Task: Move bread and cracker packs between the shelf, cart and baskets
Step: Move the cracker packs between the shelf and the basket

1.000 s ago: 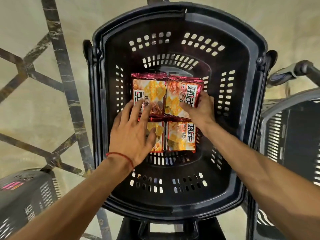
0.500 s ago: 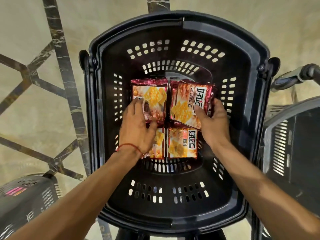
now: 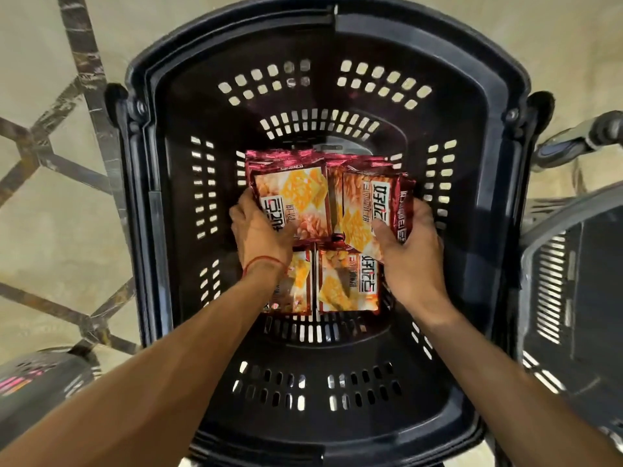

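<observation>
Step in hand: pick-up of two packs from the black basket (image 3: 485, 203). The left hand (image 3: 259, 230) grips the far-left cracker pack (image 3: 296, 193), fingers (image 3: 241, 210) clamped on its left edge. The right hand (image 3: 409, 254) grips the far-right cracker pack (image 3: 365, 210) by its right edge; this pack appears tilted upward. Two near packs (image 3: 347, 284) lie flat on the basket floor. The next move probably calls for a straight lift clear of the basket rim.

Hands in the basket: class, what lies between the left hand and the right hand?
In the head view, two cracker packs side by side: the left pack gripped by the left hand, the right pack by the right hand.
</observation>
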Tool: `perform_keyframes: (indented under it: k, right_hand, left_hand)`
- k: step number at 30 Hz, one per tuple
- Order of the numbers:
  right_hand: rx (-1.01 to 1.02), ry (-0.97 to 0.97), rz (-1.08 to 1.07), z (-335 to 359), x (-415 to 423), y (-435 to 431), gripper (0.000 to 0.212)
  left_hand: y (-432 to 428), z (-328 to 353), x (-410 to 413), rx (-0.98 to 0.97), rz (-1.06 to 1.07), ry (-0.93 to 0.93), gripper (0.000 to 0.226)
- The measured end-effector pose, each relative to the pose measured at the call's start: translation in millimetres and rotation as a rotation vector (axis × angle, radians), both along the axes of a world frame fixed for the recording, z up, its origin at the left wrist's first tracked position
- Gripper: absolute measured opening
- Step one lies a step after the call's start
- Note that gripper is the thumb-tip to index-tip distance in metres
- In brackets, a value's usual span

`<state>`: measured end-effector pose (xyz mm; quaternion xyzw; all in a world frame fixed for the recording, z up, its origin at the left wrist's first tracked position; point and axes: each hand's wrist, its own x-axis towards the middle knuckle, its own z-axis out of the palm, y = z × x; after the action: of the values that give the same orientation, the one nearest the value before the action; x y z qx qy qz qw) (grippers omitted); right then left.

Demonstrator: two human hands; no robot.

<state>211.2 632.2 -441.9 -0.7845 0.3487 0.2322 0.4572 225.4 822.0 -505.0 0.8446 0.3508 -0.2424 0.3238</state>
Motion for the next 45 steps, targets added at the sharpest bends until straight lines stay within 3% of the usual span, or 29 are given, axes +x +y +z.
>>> perform_keyframes:
  k: [11, 13, 17, 22, 26, 29, 36, 41, 45]
  right_hand:
    - [0.011, 0.014, -0.036, 45.7, -13.4, 2.0, 0.044]
    - [0.025, 0.024, -0.069, 71.0, -19.3, -0.8, 0.044]
    - [0.066, 0.018, -0.114, 138.6, -34.1, -11.1, 0.043]
    - [0.078, 0.006, -0.044, 242.8, -63.6, -36.7, 0.049]
    - [0.137, -0.023, -0.074, 332.7, -83.5, -60.3, 0.03]
    - [0.248, -0.034, -0.122, 385.8, -106.0, -72.1, 0.039]
    - [0.345, -0.106, -0.243, 469.4, -178.5, -84.5, 0.04]
    - [0.271, -0.199, -0.373, 506.1, -253.5, -68.9, 0.049]
    - [0.188, -0.257, -0.536, 531.9, -314.8, -52.1, 0.055]
  left_hand:
    - [7.9, 18.6, -25.5, -0.209, 0.249, -0.004, 0.069]
    - [2.6, 64.0, -24.4, -0.222, 0.205, -0.015, 0.056]
    - [0.1, 148.0, -42.7, -0.17, 0.091, -0.026, 0.051]
    - [-6.0, 270.2, -73.3, -0.199, 0.034, -0.067, 0.035]
    - [-16.6, 360.5, -92.9, -0.306, -0.016, -0.102, 0.035]
    - [-18.1, 413.7, -108.3, -0.224, -0.207, -0.13, 0.041]
    - [-5.7, 482.2, -138.5, -0.329, -0.485, -0.289, 0.045]
    - [1.5, 506.7, -155.5, -0.588, -0.421, -0.248, 0.042]
    - [-2.8, 526.3, -160.9, -0.685, -0.477, -0.225, 0.034]
